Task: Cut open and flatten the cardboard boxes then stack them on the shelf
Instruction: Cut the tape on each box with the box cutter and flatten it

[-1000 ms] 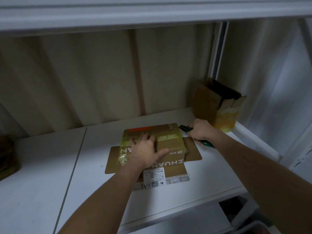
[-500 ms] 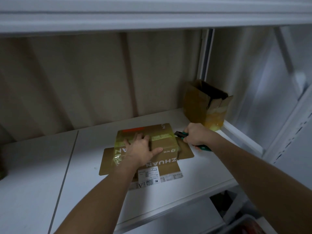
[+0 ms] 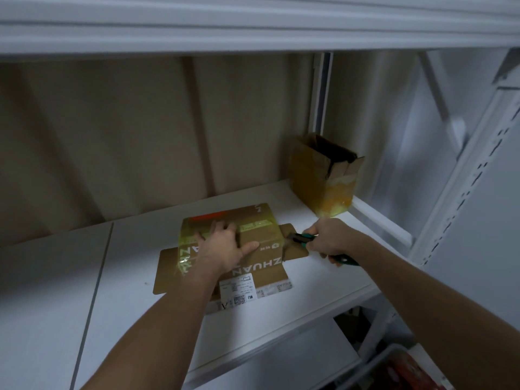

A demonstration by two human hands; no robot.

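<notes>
On the white metal shelf board [image 3: 323, 266] the cutting step is in hand. Toward the left of the work, the brown printed cardboard box with yellowish tape and a white shipping label [image 3: 253, 235] sits mid-shelf, still standing as a low block, with its bottom flaps splayed flat on the board to the left, front and right. The left hand [image 3: 225, 246] lies palm-down on the box top, fingers straight and slightly spread, thumb stretched toward the right along the top edge, pressing the box steady.

Just to the right, the right hand [image 3: 329, 239] grips the green-handled utility knife [image 3: 302, 237], fingers curled round the handle, whose end sticks out behind the palm. The knife's tip meets the box's right end, at or near the corner above the right flap; whether the blade is in the cardboard or only against it cannot be told.

Further right, in the back corner, an upright brown cardboard box with an open top and glossy yellow tape [image 3: 323, 178] waits uncut, well apart from the hands.

The next move probably calls for drawing the blade along that right-end seam while the left hand holds firm and stays out of the blade's line, then pressing the walls down flat.
</notes>
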